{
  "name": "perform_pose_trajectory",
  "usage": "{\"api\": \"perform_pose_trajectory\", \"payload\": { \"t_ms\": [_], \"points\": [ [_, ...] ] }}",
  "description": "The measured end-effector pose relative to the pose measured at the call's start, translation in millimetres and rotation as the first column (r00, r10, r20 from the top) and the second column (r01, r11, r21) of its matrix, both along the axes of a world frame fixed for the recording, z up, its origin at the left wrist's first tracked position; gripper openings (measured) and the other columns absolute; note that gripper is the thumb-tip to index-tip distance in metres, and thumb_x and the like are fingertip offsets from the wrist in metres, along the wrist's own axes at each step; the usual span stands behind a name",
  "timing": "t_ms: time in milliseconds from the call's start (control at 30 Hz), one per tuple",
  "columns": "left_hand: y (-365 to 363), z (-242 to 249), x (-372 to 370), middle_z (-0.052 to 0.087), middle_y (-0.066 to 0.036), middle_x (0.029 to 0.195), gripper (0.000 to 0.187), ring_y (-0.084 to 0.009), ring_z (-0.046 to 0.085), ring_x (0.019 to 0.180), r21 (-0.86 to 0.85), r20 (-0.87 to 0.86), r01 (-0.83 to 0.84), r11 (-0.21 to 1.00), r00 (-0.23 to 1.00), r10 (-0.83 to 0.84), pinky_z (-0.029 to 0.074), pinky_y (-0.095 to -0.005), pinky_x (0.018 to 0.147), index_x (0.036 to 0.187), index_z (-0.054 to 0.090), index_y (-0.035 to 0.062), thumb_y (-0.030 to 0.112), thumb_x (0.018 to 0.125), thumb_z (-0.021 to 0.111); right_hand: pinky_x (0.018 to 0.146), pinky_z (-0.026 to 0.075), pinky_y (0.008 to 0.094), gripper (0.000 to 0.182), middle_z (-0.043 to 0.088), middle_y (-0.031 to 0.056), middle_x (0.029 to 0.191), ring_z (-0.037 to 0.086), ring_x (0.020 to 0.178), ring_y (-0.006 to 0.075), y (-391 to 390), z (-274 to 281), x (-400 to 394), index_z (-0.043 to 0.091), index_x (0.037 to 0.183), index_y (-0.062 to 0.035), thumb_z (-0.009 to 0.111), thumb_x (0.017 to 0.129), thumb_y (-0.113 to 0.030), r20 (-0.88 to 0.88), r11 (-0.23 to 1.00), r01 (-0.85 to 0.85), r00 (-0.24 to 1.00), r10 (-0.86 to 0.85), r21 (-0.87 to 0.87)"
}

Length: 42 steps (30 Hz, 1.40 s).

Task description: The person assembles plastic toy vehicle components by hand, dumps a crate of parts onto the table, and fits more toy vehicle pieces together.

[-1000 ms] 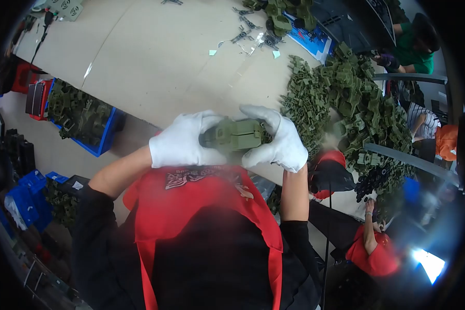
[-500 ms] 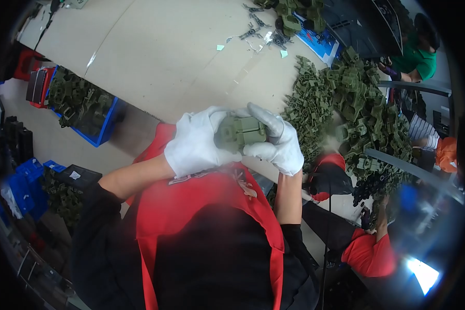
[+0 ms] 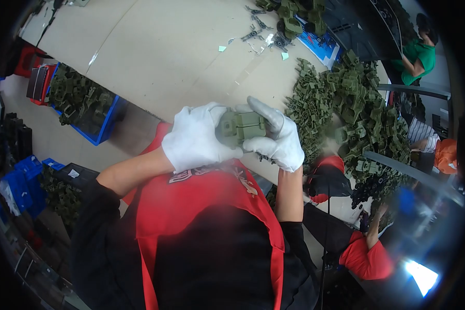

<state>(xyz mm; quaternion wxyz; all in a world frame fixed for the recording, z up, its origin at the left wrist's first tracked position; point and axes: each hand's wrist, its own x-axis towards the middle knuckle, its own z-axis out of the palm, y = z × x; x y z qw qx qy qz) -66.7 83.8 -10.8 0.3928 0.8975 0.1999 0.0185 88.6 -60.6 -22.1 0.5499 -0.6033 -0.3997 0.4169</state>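
A boxy olive-green moulded plastic part [image 3: 248, 127] is held in front of my red apron, near the edge of the table [image 3: 165, 57]. My left hand [image 3: 196, 137], in a white glove, closes around its left side. My right hand [image 3: 283, 140], also white-gloved, grips the right side with fingers over the top and thumb along the front. Under the right hand a small dark piece shows, too blurred to name. The underside of the green part is hidden.
Heaps of green parts [image 3: 364, 103] cover the table's right side. Small grey pieces [image 3: 253, 33] lie at the back. A blue crate [image 3: 106, 126] of green parts stands at left. Co-workers in red [image 3: 367, 256] and green [image 3: 418, 59] are at right.
My right fingers have shifted slightly on the green part, and the small dark piece now shows beneath. At right, the co-worker in green has changed posture.
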Motion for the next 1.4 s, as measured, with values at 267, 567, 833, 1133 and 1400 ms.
{"api": "perform_pose_trajectory", "payload": {
  "t_ms": [267, 567, 833, 1133, 1400],
  "points": [
    [21, -8, 1, 0.069, -0.017, 0.105, 0.063, -0.0271, 0.066, 0.096, -0.599, -0.186, -0.083, 0.796, 0.982, -0.037, 0.048, -0.0342, 0.087, 0.110, 0.064, -0.0010, 0.039, 0.064, 0.078, 0.087, 0.049, 0.0274, 0.062, 0.067, 0.0118, 0.112, 0.062, 0.097, 0.0131, 11, -4, -12, 0.049, 0.134, 0.0032, 0.070, 0.076, -0.001, -0.182, 0.957, 0.092, 0.972, -0.146, -0.273],
    [27, -69, 9, 0.064, -0.020, 0.115, 0.081, -0.0257, 0.062, 0.103, -0.669, -0.076, -0.055, 0.741, 0.997, 0.004, 0.046, -0.0317, 0.094, 0.129, 0.052, -0.0047, 0.032, 0.063, 0.082, 0.082, 0.051, 0.0282, 0.071, 0.064, 0.0116, 0.111, 0.062, 0.095, 0.0160, 25, -12, -18, 0.043, 0.138, 0.0026, 0.071, 0.073, 0.007, -0.244, 0.914, 0.092, 0.949, -0.201, -0.395],
    [27, -79, 12, 0.062, -0.017, 0.118, 0.081, -0.0212, 0.059, 0.108, -0.838, -0.036, 0.003, 0.545, 0.998, -0.060, 0.046, -0.0298, 0.093, 0.133, 0.049, -0.0042, 0.024, 0.064, 0.082, 0.082, 0.052, 0.0276, 0.054, 0.065, 0.0111, 0.108, 0.063, 0.093, 0.0164, 28, -28, -33, 0.053, 0.128, 0.0049, 0.068, 0.075, 0.007, -0.154, 0.887, 0.263, 0.928, -0.341, -0.380],
    [55, -45, -7, 0.061, -0.017, 0.111, 0.090, -0.0207, 0.060, 0.101, -0.681, -0.107, -0.120, 0.722, 0.992, 0.064, 0.048, -0.0311, 0.088, 0.138, 0.039, -0.0045, 0.022, 0.065, 0.084, 0.078, 0.049, 0.0219, 0.045, 0.066, 0.0053, 0.102, 0.061, 0.087, 0.0102, -41, -82, -1, 0.058, 0.123, 0.0011, 0.071, 0.080, -0.003, -0.513, 0.819, 0.548, 0.660, -0.550, -0.173],
    [36, -64, -19, 0.061, -0.016, 0.119, 0.066, -0.0210, 0.058, 0.106, -0.834, -0.183, -0.242, 0.496, 0.969, 0.164, 0.046, -0.0300, 0.091, 0.129, 0.047, -0.0091, 0.018, 0.076, 0.075, 0.090, 0.048, 0.0292, 0.042, 0.065, 0.0119, 0.113, 0.061, 0.103, 0.0180, -8, -30, -16, 0.059, 0.124, 0.0000, 0.068, 0.085, -0.010, 0.451, 0.851, 0.437, 0.847, -0.280, -0.292]
  ]
}}
